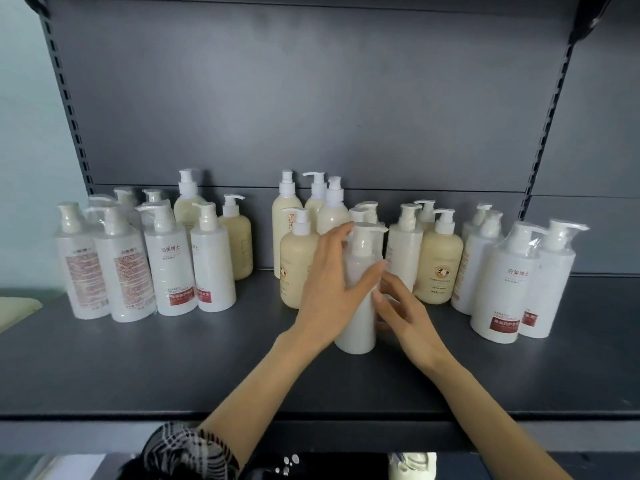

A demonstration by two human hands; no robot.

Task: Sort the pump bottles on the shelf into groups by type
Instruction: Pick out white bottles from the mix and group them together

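Wrapped round a plain white pump bottle [356, 306], the left hand [329, 275] has it in a firm grasp: the thumb [372, 271] crosses the front just under the pump collar and the fingers reach round behind. The right hand [405, 313] is not clasping anything; its fingers are spread and loosely bent, the tips resting on the bottle's lower flank at 3 o'clock. The bottle stands upright on the dark shelf [173, 358], in the middle and nearer the front edge than its neighbours.

Sorting looks to be partly done. At 9 o'clock from the held bottle, a cluster of white red-labelled bottles [169, 261] is packed together, several in clear wrap, but two cream bottles [235, 244] sit just behind it at its inner end. At 3 o'clock, towards the far end, another white group [502, 289] stands apart from the first. From 11 to 1 o'clock the types are mixed: a cream bottle [298, 268] stands just beside the left hand with taller cream ones behind it, a white bottle [403, 247] comes next, then a round-labelled cream bottle [438, 265]. So the whites likely need joining up and the creams gathering.

Both forearms come in from 6 o'clock, converging on the bottle. The left wrist is raised with the palm turned inwards, and the right sits lower with its palm facing the bottle.
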